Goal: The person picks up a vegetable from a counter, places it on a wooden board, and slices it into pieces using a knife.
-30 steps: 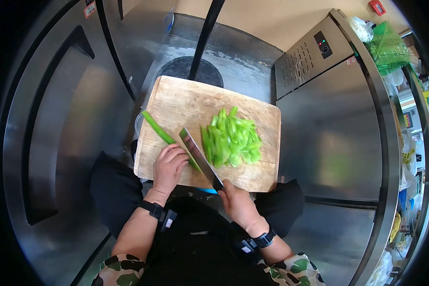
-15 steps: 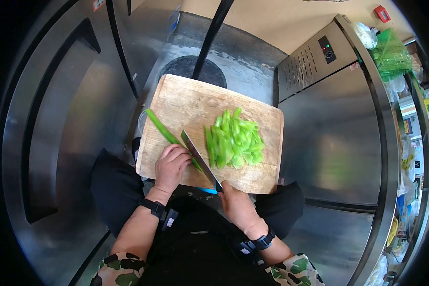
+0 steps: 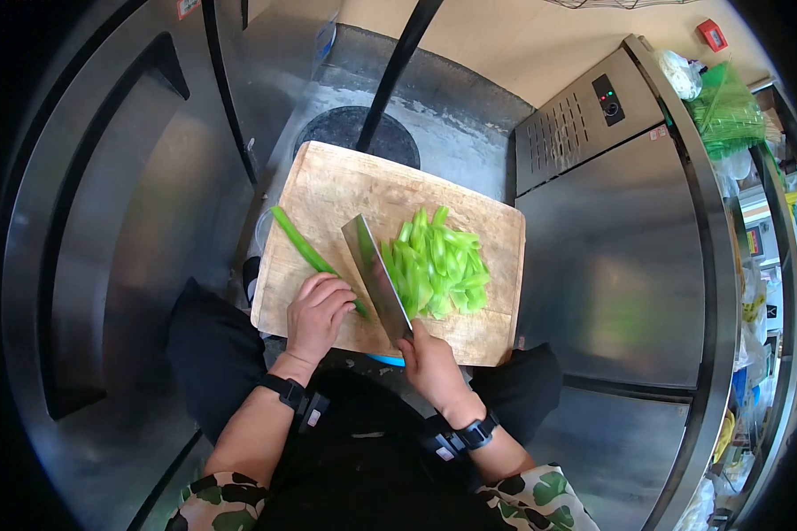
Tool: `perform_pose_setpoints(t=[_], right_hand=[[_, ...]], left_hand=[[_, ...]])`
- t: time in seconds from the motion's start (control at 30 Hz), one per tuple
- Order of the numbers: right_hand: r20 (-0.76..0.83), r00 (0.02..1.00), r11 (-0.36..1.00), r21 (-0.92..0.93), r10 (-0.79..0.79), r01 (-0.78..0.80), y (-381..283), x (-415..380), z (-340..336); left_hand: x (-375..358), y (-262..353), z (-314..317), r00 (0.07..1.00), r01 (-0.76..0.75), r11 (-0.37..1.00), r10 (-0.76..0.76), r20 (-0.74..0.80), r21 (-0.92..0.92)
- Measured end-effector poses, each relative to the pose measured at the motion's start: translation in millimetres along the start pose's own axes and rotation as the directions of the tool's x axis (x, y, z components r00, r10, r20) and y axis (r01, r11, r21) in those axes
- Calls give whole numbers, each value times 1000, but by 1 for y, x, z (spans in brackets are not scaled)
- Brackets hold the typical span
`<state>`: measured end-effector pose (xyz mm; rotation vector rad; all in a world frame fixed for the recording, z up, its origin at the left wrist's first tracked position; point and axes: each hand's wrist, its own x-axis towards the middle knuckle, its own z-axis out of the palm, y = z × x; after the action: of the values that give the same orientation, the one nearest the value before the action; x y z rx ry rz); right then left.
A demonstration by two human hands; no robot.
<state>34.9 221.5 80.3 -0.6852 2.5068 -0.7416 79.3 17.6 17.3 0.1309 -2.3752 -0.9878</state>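
Observation:
A long green vegetable stalk (image 3: 299, 242) lies slanting on the left side of the wooden cutting board (image 3: 345, 177). My left hand (image 3: 319, 310) presses its near end, fingers curled over it. The handle of a cleaver (image 3: 372, 265) is in my right hand (image 3: 429, 358); its wide blade is tilted and points away from me, between the stalk and a pile of sliced green pieces (image 3: 443, 265). The blade's right side meets the left edge of that pile. Part of the stalk is hidden under my left fingers.
The board rests across my knees. A stainless steel cabinet (image 3: 620, 257) stands close on the right, and steel doors (image 3: 150, 221) rise on the left. Behind the board are a dark round lid (image 3: 354, 128) and a thin black post (image 3: 398, 75).
The cleaver has moved from beside my left fingers to the right, against the pile, and its blade has tilted to show its broad face. My left hand stays on the stalk.

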Motion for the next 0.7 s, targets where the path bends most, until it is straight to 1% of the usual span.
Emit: perform_pose_setpoints(t=[0.03,0.13,0.23,0.33,0.43,0.53,0.63,0.7], right_hand=[[-3,1000,1000,13,10,-10,-5,-4,-4],[40,998,997,-41,-57,59,-16,-14,-14],[103,994,992,-118,-37,49,-20,-18,-16],[131,991,985,-169,-2,25,-25,-17,-18],[115,993,992,-125,19,-5,-23,-16,-14],[99,995,993,-114,-24,35,-19,-13,-12],[98,995,995,-94,-28,38,-13,-1,0],[100,995,992,-124,-5,17,-12,9,9]], left_hand=[[0,-1,1,1000,1,1000,-1,-8,1],[-1,-2,3,1000,-4,1000,4,-14,3],[-1,-2,3,1000,-13,1000,14,-15,6],[-1,-3,2,1000,-1,1000,1,-6,10],[-1,-2,2,1000,4,1000,-3,-10,20],[1,-1,1,1000,7,1000,-7,-7,28],[-1,-3,3,1000,13,1000,-13,1,21],[0,-4,4,1000,11,1000,-11,3,9]])
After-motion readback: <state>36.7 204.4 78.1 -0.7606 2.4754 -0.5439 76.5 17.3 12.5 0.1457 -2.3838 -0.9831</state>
